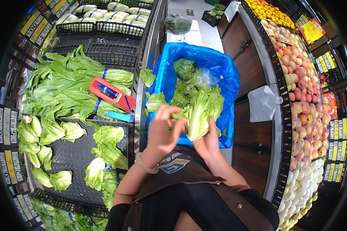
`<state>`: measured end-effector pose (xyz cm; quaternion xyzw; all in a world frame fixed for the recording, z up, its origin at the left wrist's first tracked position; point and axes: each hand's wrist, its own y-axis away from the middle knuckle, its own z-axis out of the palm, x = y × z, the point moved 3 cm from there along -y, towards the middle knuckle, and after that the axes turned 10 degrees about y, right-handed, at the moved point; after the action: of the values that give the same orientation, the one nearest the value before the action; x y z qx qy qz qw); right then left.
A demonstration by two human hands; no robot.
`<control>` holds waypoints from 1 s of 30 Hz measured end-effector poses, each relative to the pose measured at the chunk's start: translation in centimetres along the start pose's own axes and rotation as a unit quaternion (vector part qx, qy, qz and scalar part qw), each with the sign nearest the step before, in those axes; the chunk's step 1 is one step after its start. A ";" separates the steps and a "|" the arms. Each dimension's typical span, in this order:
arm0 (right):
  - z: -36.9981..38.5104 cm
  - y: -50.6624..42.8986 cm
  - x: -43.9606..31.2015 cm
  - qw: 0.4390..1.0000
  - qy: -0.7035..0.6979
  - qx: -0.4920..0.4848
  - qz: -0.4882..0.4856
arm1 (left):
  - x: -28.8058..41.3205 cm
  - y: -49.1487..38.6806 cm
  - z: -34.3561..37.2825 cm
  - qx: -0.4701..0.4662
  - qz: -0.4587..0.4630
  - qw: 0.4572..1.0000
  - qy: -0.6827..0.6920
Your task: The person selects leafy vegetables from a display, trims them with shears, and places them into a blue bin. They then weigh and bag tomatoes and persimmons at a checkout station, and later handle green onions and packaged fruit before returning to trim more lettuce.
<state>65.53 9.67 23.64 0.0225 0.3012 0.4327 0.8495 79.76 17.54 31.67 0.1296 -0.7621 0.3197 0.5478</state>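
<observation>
Held upright over the bin's near side, a head of leafy lettuce [201, 115] rests in my right hand [209, 141], which grips it near its base. My left hand [164, 130] is at the lettuce's left side, with a small piece of green leaf [178, 115] between thumb and fingers. Below both hands stands a bin lined with a blue plastic bag [230, 75]. Inside it lie loose green leaves [179, 96], a darker leafy head [185, 69] and a crumpled clear plastic bag [205, 77]. More leaves [156, 101] hang at the bin's left rim.
On the left shelf, a red tape dispenser [112, 93] and a light blue-handled tool [118, 116] lie by bundled long-leaf greens [66, 78]. Lettuce heads [60, 180] sit in a black tray [75, 156]. A fruit display [300, 78] lines the right side, with a white plastic bag [263, 104] on its edge.
</observation>
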 end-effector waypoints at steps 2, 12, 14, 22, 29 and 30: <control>0.0 0.0 -0.2 0.995 0.082 0.035 -0.041 | -1.2 0.9 2.0 -0.085 -0.095 0.992 0.006; 0.5 -1.3 -1.1 0.993 -0.096 -0.045 -0.057 | -4.8 3.9 3.0 0.141 -0.005 0.953 0.269; 0.1 -2.1 -2.1 0.991 -0.089 -0.001 -0.103 | -5.7 3.8 1.5 0.229 -0.073 0.942 0.234; 1.4 -2.5 0.9 0.933 0.351 -0.022 -0.071 | -7.1 3.6 -3.0 0.049 -0.131 0.967 0.212; 8.3 -2.2 6.4 0.787 0.512 -0.342 -0.016 | -8.3 11.8 -17.2 0.405 -0.122 0.768 0.482; 8.4 -2.5 6.6 0.792 0.512 -0.332 0.004 | -9.0 13.6 -21.0 0.527 -0.127 0.777 0.320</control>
<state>74.70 14.90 26.56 -0.4846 0.5299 0.4576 0.5244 91.42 39.78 22.79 0.3839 -0.2319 0.6221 0.6417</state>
